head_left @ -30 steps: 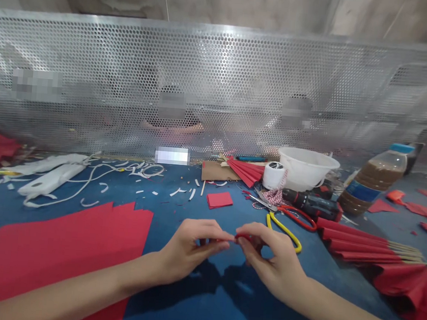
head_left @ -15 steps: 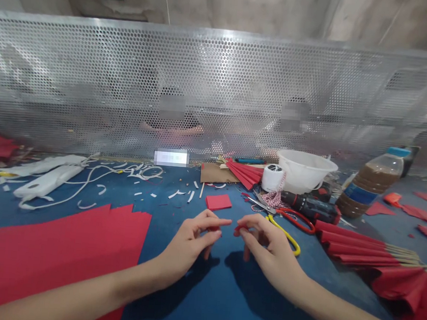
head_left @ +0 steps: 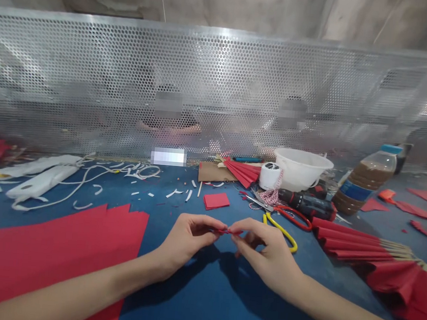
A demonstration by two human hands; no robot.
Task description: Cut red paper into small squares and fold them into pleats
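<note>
Between both hands, a small folded red paper piece [head_left: 227, 231] is pinched above the blue table. My left hand [head_left: 189, 239] grips its left end between thumb and fingers. On the other end, my right hand [head_left: 262, 242] has thumb and forefinger closed. Most of the paper is hidden by the fingertips. Just beyond the hands lies a small stack of red paper squares [head_left: 216, 200]. Large red paper sheets [head_left: 62, 246] spread under and beside my left forearm. Scissors with red handles [head_left: 293, 218] and a yellow-handled tool [head_left: 285, 233] lie behind my right hand.
Pleated red paper [head_left: 368, 261] lies at right. Behind it are a power drill [head_left: 302, 202], a white bucket [head_left: 301, 169], a string spool [head_left: 270, 176] and a tilted bottle [head_left: 367, 179]. A white power strip [head_left: 43, 181] and paper scraps lie left. A perforated metal screen [head_left: 219, 91] closes the back.
My hands have come together. My left hand, with fingers apart before, now pinches the red paper that only my right hand held. The view has shifted slightly.
</note>
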